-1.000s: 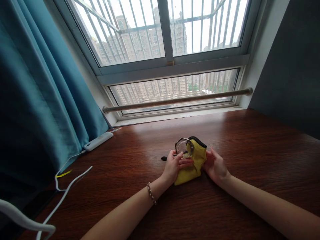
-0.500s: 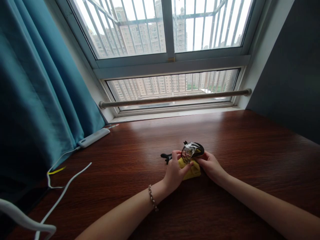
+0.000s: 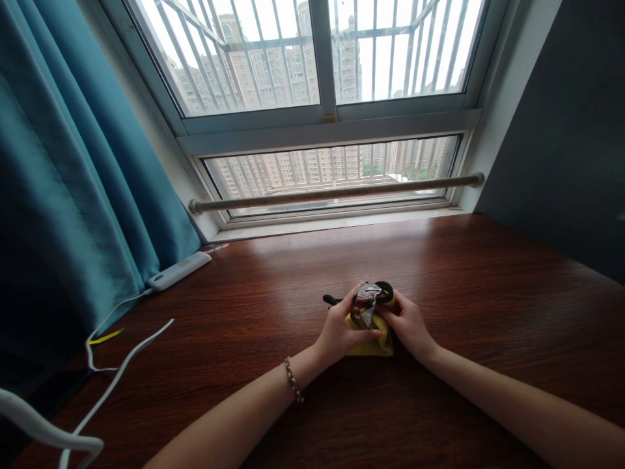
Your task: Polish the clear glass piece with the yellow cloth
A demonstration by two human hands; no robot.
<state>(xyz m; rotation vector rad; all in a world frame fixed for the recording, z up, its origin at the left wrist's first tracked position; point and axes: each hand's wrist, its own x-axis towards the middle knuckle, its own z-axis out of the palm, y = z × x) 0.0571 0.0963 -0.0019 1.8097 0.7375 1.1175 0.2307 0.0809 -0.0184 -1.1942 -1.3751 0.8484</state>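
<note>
A small yellow cloth pouch (image 3: pixel 383 344) with a black rim sits on the brown wooden table in front of me. At its mouth is a shiny, silvery, partly see-through thing (image 3: pixel 365 305) whose kind I cannot make out. My left hand (image 3: pixel 339 329) is closed round the shiny thing from the left, its thumb across the yellow cloth. From the other side, my right hand (image 3: pixel 409 326) pinches the pouch near its black rim. A black strap or cord end (image 3: pixel 332 299) sticks out to the left behind my left fingers. My fingers hide part of the pouch.
A white power strip (image 3: pixel 180 271) lies at the table's left back edge beside the blue curtain (image 3: pixel 97 163). White cables (image 3: pixel 127 361) and a yellow strip (image 3: pixel 106 336) are on the left. Behind the table (image 3: pixel 273 273) is a barred window with a rail (image 3: pixel 336 194).
My left hand has shifted its fingers up round the shiny thing, which is now tilted more upright. Less of the black strap shows on the left. The view has moved slightly.
</note>
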